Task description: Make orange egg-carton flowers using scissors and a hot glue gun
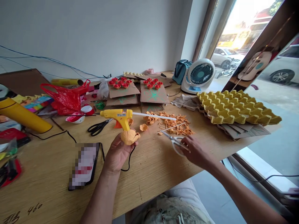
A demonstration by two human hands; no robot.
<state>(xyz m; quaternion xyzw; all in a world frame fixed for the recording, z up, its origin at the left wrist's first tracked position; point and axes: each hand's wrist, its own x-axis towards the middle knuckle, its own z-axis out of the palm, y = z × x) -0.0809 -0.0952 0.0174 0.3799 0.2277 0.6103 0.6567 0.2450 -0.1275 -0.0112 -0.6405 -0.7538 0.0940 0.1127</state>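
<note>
My left hand (119,155) is closed around the base of an orange egg-carton cup (128,137) with petal-like cut edges, held up above the table. My right hand (195,151) is at a pair of scissors (178,145) with clear handles; its fingers are at the handles and the blades point left toward a pile of orange carton scraps (178,124). Behind the cup lies a yellow hot glue gun (119,115) with a long white glue stick (154,116) sticking out of its back. A small orange flower-shaped cup (144,127) rests between the gun and the scraps.
Black-handled scissors (99,127) and a phone (85,166) lie left. Red paper flowers (120,82) stand on cardboard pieces (123,91) at the back. A stack of yellow egg trays (238,107) and a fan (199,76) are right. A black cord (131,158) runs beneath my left hand.
</note>
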